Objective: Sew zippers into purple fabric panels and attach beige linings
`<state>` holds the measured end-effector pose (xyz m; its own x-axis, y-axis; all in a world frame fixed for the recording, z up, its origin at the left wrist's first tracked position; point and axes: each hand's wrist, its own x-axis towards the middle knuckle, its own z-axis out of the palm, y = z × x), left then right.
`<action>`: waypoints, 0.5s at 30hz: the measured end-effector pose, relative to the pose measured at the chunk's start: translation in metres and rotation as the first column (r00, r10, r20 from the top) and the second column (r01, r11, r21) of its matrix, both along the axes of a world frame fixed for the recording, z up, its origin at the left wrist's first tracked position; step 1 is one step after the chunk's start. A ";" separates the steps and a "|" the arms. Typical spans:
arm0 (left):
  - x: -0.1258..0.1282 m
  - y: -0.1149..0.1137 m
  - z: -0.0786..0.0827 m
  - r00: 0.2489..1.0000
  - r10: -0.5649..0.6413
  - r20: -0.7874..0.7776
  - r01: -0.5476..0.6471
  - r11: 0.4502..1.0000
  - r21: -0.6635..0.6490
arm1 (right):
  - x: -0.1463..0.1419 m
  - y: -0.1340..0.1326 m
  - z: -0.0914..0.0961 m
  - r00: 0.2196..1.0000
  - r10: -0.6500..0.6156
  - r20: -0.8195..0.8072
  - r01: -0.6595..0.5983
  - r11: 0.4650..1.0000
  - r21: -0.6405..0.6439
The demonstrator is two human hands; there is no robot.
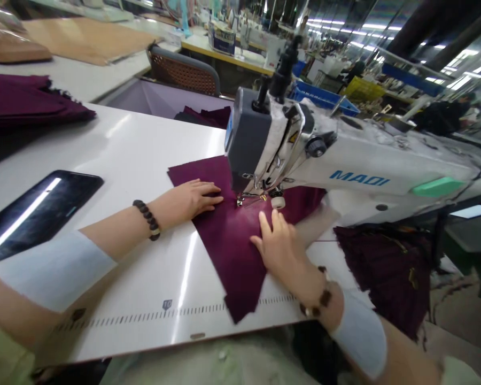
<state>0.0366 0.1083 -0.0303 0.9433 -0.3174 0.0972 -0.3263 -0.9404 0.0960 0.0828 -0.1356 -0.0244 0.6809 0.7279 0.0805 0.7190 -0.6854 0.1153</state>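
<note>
A dark maroon fabric piece [228, 235] lies on the white sewing table [136, 160], running under the presser foot [250, 199] of a white sewing machine [344, 160]. My left hand [188, 198] lies flat on the fabric's left part, fingers stretched toward the needle. Just in front of the foot, my right hand [278, 243] presses flat on the cloth with its fingers extended. Both wrists wear bead bracelets.
A black phone-like slab [36, 211] lies at the table's left. Maroon fabric stacks sit at far left [32, 104] and hang lower right [385, 267]. A ruler scale [164, 313] runs along the table's front edge. A chair [184, 69] and other workstations stand behind.
</note>
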 end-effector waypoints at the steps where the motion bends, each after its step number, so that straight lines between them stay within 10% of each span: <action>1: -0.004 -0.003 0.004 1.000 0.025 0.014 -0.025 1.000 -0.005 | -0.015 -0.007 0.001 1.000 0.006 -0.015 -0.006 1.000 -0.023; 7: -0.037 -0.063 0.026 1.000 0.018 -0.002 -0.018 1.000 -0.014 | -0.051 -0.033 0.016 0.972 0.111 -0.206 -0.103 0.994 0.046; 11: -0.048 -0.095 0.028 0.997 0.065 -0.045 -0.062 0.996 0.064 | -0.009 -0.069 0.054 0.751 0.373 -0.545 -0.150 0.900 0.410; 13: -0.049 -0.104 0.026 0.993 0.112 -0.045 -0.108 0.991 0.084 | 0.032 -0.099 0.079 0.864 0.275 -0.422 0.092 0.738 0.668; 15: -0.048 -0.110 0.025 0.987 0.155 -0.048 -0.149 0.984 0.097 | 0.084 -0.134 0.107 0.991 -0.125 -0.050 0.097 0.405 0.909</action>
<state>-0.0112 -0.0015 -0.0049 0.9843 -0.1751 0.0205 -0.1755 -0.9843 0.0198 0.1667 -0.2695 0.0823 0.7376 0.1366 0.6613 0.6356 -0.4714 -0.6114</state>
